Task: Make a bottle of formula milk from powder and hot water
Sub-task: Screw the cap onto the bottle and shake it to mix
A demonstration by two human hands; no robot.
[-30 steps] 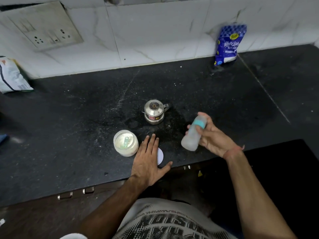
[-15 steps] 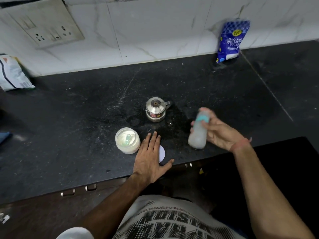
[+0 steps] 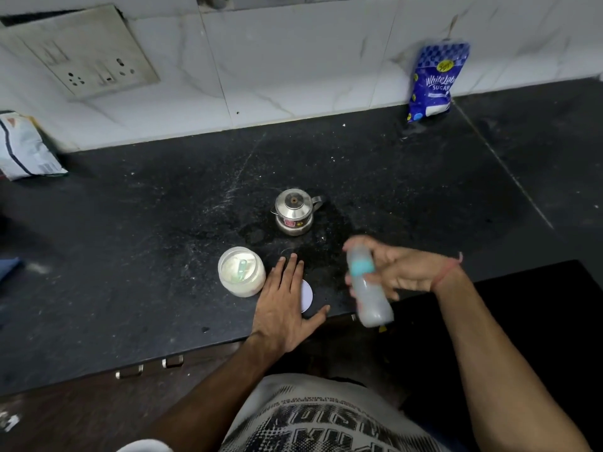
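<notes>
My right hand [image 3: 403,270] grips a baby bottle [image 3: 368,287] with a teal collar and cloudy white liquid inside; the bottle is blurred, held above the counter's front edge. My left hand [image 3: 284,305] lies flat, fingers spread, on the black counter [image 3: 146,243], partly covering a white round lid [image 3: 306,296]. Just left of that hand stands an open jar of white powder [image 3: 241,272] with a pale green scoop in it. A small steel pot [image 3: 294,212] with a lid and side handle stands behind, apart from both hands.
A blue sugar bag [image 3: 432,81] leans on the tiled wall at the back right. A white packet [image 3: 26,148] lies at the far left. A socket plate [image 3: 78,50] is on the wall. Drawer handles [image 3: 150,367] sit under the counter's front edge.
The bottle in my right hand has swung from tilted left to upright to tilted the other way, dropping lower and blurring. My left hand stays flat on the lid.
</notes>
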